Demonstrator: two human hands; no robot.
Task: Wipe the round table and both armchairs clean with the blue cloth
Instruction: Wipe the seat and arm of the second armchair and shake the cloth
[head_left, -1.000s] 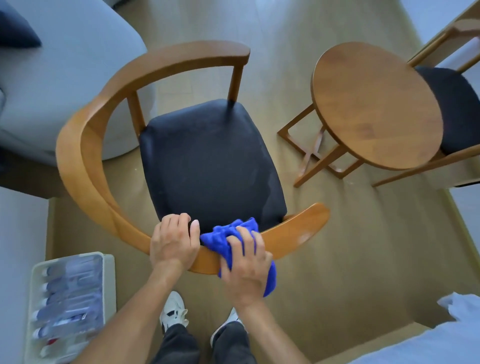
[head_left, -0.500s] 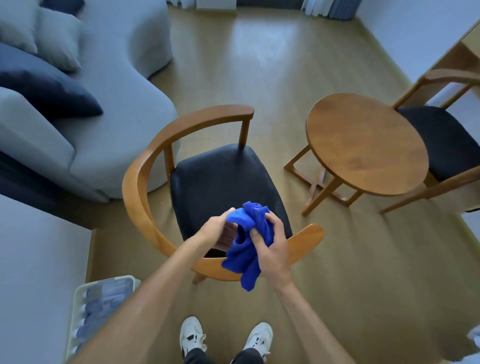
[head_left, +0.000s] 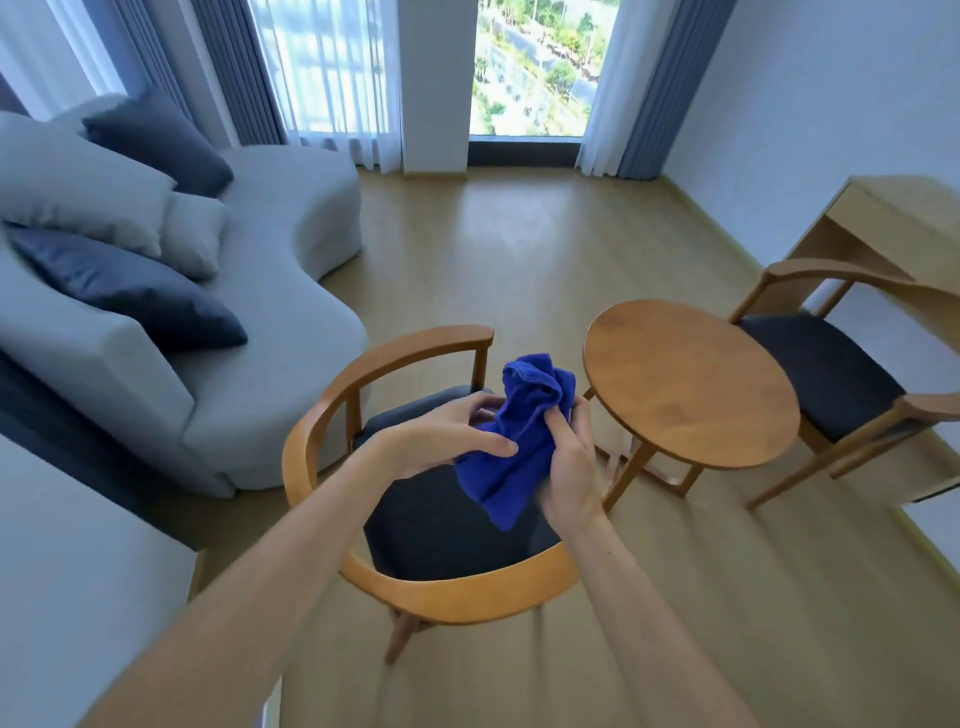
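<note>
The blue cloth is bunched up in the air above the near armchair's dark seat. My right hand grips its right side, thumb pressed into the fabric. My left hand holds the cloth's left side with thumb and fingers around it. The near armchair has a curved wooden back rail and stands directly below my hands. The round wooden table stands just to its right. A second armchair with a dark seat sits beyond the table at the right.
A grey curved sofa with dark and light cushions fills the left. A wooden desk stands against the right wall behind the far armchair. Windows with curtains close off the back. Bare wooden floor lies between sofa and table.
The cloth came off the near armchair's back rail and is now lifted above the seat in both hands. My view has tilted up from the chair to the whole room.
</note>
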